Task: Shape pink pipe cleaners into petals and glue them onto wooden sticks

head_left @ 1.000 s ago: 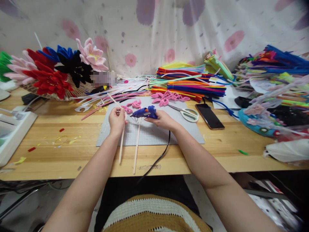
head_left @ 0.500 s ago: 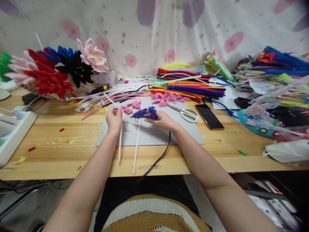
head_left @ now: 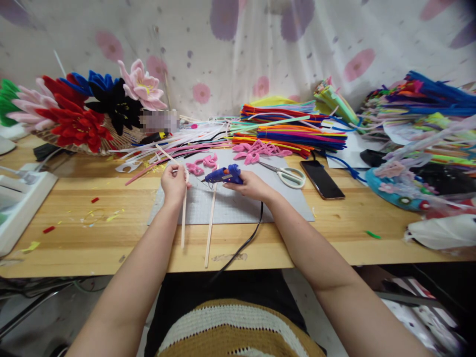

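Observation:
My left hand point(head_left: 174, 183) pinches a pale pipe cleaner point(head_left: 183, 218), one part hanging down toward the table edge and another sticking up to the left. A blue glue gun point(head_left: 225, 175) is in my right hand point(head_left: 251, 185), its nozzle pointing left toward my left hand, a short gap away. Below the nozzle a second pale strip point(head_left: 210, 228) lies over the grey mat point(head_left: 241, 210) and the table's front. Pink twisted pipe-cleaner shapes point(head_left: 203, 163) rest on the mat just beyond the gun, with more pink pieces point(head_left: 253, 151) to their right.
Scissors point(head_left: 290, 177) and a phone point(head_left: 323, 179) lie to the right. Pipe-cleaner bundles point(head_left: 297, 136) line the back. Fuzzy flowers point(head_left: 82, 121) stand at the back left, a power strip point(head_left: 28, 203) at the left. The gun's black cord point(head_left: 245, 244) crosses the front edge.
My left hand has shifted very slightly left with the pale pipe cleaner. The glue gun and my right hand look almost unmoved.

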